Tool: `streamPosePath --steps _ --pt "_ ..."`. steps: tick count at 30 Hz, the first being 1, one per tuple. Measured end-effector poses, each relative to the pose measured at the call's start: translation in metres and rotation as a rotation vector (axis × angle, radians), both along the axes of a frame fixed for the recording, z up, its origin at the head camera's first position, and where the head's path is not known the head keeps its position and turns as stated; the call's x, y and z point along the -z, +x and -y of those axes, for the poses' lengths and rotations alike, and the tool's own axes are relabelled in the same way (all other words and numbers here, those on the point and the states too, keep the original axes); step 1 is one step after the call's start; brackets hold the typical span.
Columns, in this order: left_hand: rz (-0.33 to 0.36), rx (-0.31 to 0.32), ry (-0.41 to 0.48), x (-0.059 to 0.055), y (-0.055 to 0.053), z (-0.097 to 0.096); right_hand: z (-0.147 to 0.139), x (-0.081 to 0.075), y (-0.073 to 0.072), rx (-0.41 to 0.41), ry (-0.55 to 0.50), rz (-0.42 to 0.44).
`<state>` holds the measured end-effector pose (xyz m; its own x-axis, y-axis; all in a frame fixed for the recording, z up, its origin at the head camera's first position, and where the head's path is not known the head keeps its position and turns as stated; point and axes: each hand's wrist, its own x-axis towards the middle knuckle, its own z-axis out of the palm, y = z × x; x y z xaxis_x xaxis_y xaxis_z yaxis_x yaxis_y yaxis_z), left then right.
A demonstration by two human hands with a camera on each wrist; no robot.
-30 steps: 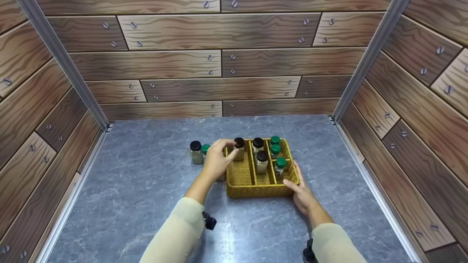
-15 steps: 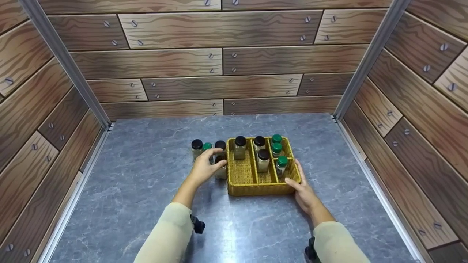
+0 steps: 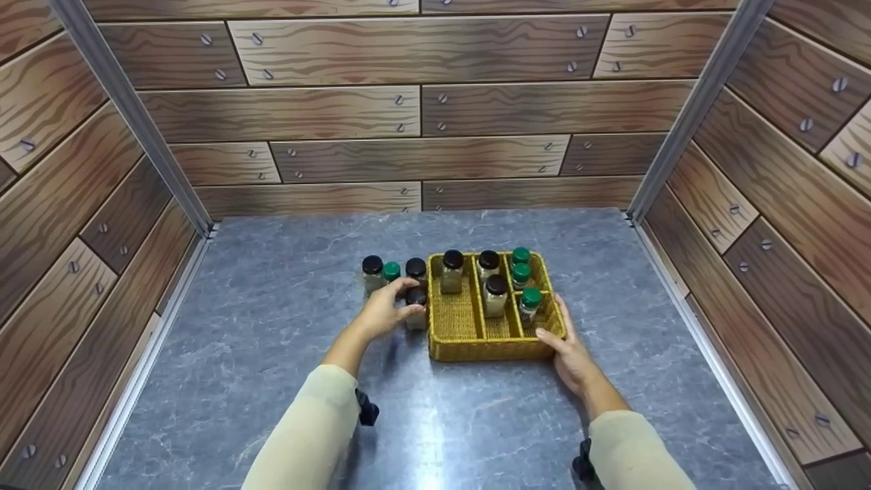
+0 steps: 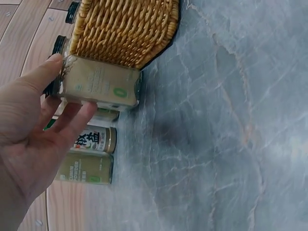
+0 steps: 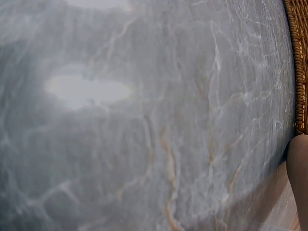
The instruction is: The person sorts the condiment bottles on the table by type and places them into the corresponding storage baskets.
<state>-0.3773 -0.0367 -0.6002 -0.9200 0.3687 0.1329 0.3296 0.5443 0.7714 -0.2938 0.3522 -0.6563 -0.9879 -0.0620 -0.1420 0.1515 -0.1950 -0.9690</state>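
Note:
My left hand (image 3: 381,312) is at a black-capped spice jar (image 3: 416,312) standing just left of the wicker basket (image 3: 490,350). In the left wrist view, the thumb lies along one side of this jar (image 4: 101,83) near its cap, and the fingers (image 4: 84,113) are on the other side. Its label shows a green mark. My right hand (image 3: 577,361) grips the basket's front right corner, thumb over the rim and fingers along the outer side. Inside the basket stand a black-capped jar (image 3: 452,273) in the left section, two more in the middle, and green-capped bottles (image 3: 530,304) on the right.
Behind the left hand stand another black-capped jar (image 3: 416,267), a green-capped bottle (image 3: 391,271) and a cumin powder jar (image 3: 372,272). Wood-patterned walls (image 3: 354,112) enclose the grey marbled table (image 3: 272,327) at the back and sides.
My left hand has left the jar in the basket's left section and moved left and down to the jar beside the basket. My right hand stays on the basket's corner.

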Motion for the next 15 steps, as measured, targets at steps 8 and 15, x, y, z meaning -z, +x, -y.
streamPosePath --steps 8,15 --pt "0.057 0.008 -0.013 -0.0047 -0.0066 -0.0015 -0.0039 -0.0034 -0.0006 0.005 -0.005 0.010" --pt "0.052 -0.014 -0.016 -0.0037 -0.0048 0.0020 0.0015 -0.0006 -0.0004 -0.005 -0.013 0.016"
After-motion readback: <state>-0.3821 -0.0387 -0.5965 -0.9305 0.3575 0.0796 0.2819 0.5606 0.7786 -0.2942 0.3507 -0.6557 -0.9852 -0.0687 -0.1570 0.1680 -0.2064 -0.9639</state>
